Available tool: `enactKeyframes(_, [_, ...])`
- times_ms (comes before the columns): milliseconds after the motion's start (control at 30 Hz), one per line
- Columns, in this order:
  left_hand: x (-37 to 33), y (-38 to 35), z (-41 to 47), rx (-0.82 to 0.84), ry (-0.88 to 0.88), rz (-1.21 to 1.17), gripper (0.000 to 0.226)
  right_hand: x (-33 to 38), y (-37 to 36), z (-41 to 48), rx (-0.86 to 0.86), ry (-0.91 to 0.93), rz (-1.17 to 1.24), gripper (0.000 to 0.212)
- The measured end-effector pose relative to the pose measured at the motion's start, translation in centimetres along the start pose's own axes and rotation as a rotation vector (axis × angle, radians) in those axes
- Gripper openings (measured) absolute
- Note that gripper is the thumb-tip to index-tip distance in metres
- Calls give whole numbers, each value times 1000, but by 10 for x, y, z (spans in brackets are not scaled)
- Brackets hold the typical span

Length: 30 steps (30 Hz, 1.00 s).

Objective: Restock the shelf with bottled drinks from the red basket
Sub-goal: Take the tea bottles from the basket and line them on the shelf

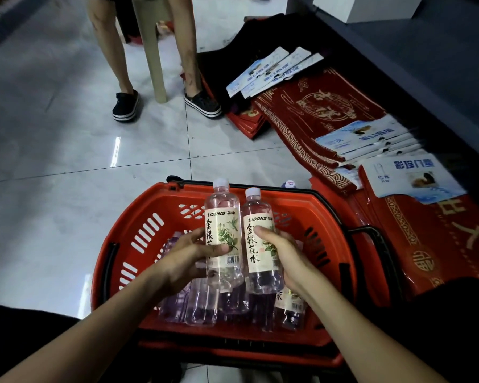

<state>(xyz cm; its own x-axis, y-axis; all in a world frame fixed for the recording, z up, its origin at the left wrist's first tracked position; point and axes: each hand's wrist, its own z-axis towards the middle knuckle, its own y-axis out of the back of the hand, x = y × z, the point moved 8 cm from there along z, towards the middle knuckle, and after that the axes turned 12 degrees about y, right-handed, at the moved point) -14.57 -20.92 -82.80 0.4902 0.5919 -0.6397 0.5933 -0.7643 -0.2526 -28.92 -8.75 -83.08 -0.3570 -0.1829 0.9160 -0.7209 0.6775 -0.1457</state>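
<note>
Now two clear bottles, cream labels, above red basket.

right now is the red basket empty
No, loose bottles lie in the red basket below the held bottles in the left hand and right hand.

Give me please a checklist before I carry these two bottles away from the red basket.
1. Left hand grips left bottle: ok.
2. Right hand grips right bottle: ok.
3. Both caps on: ok.
4. Bottles free of basket: cannot tell.
5. Floor on right free: not ok, mats lie there.
6. Person ahead out of the way: cannot tell.
</note>
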Motion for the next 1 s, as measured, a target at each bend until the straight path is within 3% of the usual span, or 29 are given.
enactKeyframes(100, [-7, -10, -17, 19, -17, -38, 110, 17, -2, -20, -3, 43, -5, 39])
enactKeyframes(267, [-42, -55, -68, 130, -183, 42, 59, 77, 13, -56, -26, 214, -35, 36])
enactKeyframes(567, [-162, -202, -174, 403, -506, 15, 83, 264, 73, -172, -238, 660, -129, 70])
enactKeyframes(667, [-196, -267, -207, 496, -585, 85, 86, 325, 106, -230, -343, 825, -179, 54])
enactKeyframes(833, [-240, -382, -265, 698, -725, 169, 88, 404, 152, -340, -578, 1064, -255, 67])
enactKeyframes(1000, [-256, -493, -308, 870, -741, 160, 106, 445, 193, -439, -835, 1182, -295, 53])
